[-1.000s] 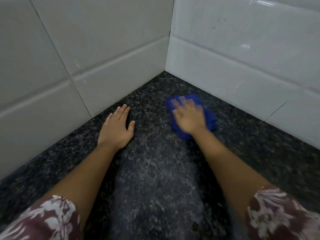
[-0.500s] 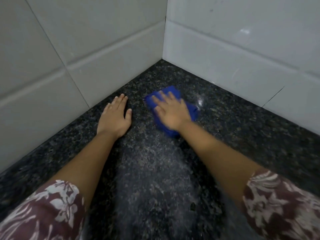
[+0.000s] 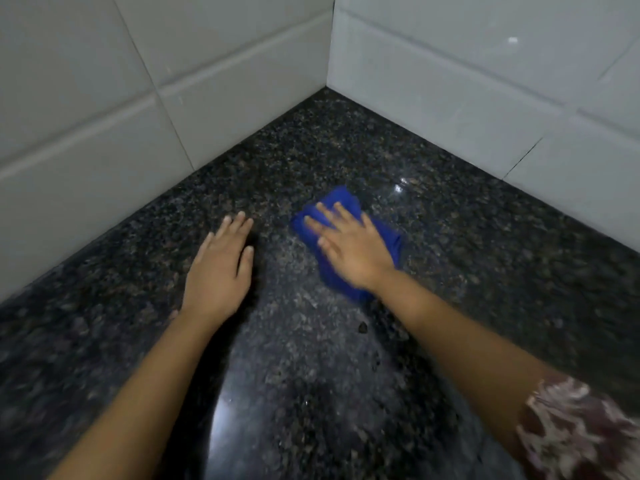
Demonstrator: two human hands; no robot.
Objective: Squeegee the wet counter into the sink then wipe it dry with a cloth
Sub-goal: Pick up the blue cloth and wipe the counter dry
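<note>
A folded blue cloth (image 3: 389, 242) lies on the dark speckled granite counter (image 3: 485, 271), a little out from the corner of the walls. My right hand (image 3: 349, 247) presses flat on top of the cloth, fingers spread and pointing toward the corner. It covers most of the cloth. My left hand (image 3: 218, 271) rests palm down on the bare counter just left of the cloth, fingers together, holding nothing. No squeegee and no sink are in view.
White tiled walls (image 3: 225, 64) meet in a corner at the back and close off the counter on the left and right. A small dark speck (image 3: 362, 328) lies on the counter near my right wrist. A faint shine shows beside the cloth.
My right hand has slid the cloth from right to left toward my left hand, then slightly back toward me. My left hand has stayed planted on the counter.
</note>
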